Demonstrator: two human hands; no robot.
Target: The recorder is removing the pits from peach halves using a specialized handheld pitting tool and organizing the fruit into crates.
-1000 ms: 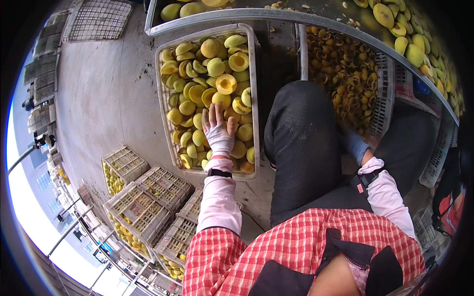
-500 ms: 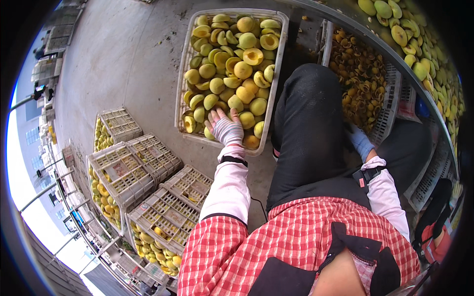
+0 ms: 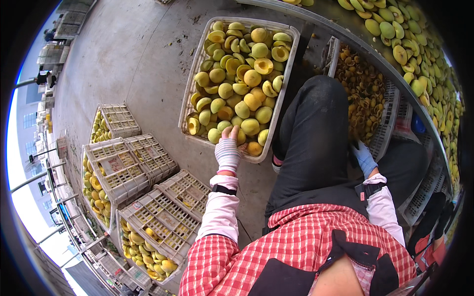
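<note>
A pale plastic crate [image 3: 183,106] full of halved yellow-green fruit [image 3: 225,91], which look like peaches or apricots, stands on the floor in front of me. My left hand [image 3: 228,154], in a striped fingerless glove, is at its near rim. Its bare fingers bend over the rim beside the closest fruit, and I see no fruit in them. My right hand [image 3: 365,159], in a light blue glove, hangs low between my legs, nearest a crate of brown, hollowed fruit scraps [image 3: 363,98]. Its fingers are mostly hidden, so a grip cannot be made out.
Several slatted crates of fruit [image 3: 118,170] with slatted tops stand at the left. A metal-edged table [image 3: 395,73] heaped with halved fruit curves along the right. My bent knee [image 3: 323,91] comes between the two open crates. Another person's red clothing [image 3: 434,254] shows at lower right.
My left hand has drawn back from on top of the fruit to the crate's near rim, and its spread fingers have bent. The view has shifted slightly; my right hand stays low.
</note>
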